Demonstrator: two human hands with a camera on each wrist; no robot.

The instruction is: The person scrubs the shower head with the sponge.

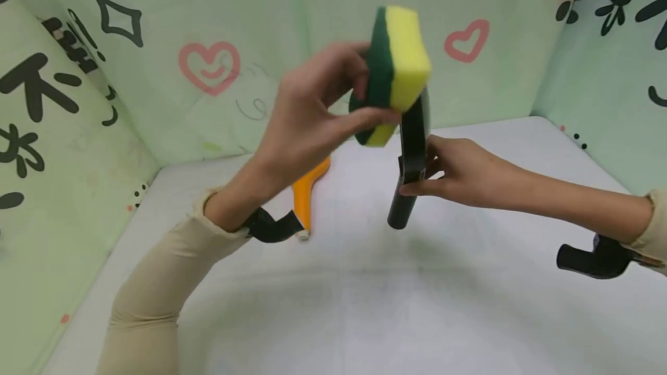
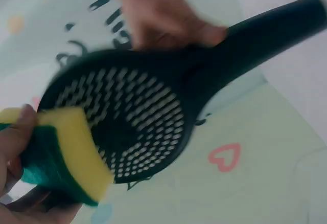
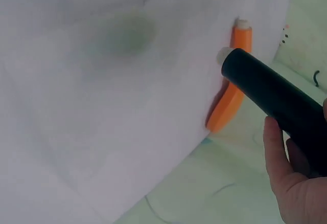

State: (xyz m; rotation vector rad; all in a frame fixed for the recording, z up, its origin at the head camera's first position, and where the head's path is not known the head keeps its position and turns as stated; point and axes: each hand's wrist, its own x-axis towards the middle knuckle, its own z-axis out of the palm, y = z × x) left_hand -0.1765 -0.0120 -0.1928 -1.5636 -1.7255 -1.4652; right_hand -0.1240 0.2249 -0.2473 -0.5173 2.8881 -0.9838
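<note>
Our left sleeve (image 1: 151,288) lay nearest the camera, rising from the near left part of the white surface (image 1: 365,305). We saw that surface ringed by pale green printed walls (image 1: 250,28) at its back and side edges. We held a black perforated skimmer (image 1: 411,149) up in the air over the middle of the surface, edge-on to the head camera. Our right hand (image 1: 458,175) had its fingers curled around the skimmer's handle. Our left hand (image 1: 312,114) pinched a yellow and green sponge (image 1: 396,68) between thumb and fingers, pressing it against the skimmer's slotted bowl. An orange utensil (image 1: 307,195) lay flat toward the back left corner, partly hidden behind our left wrist.
</note>
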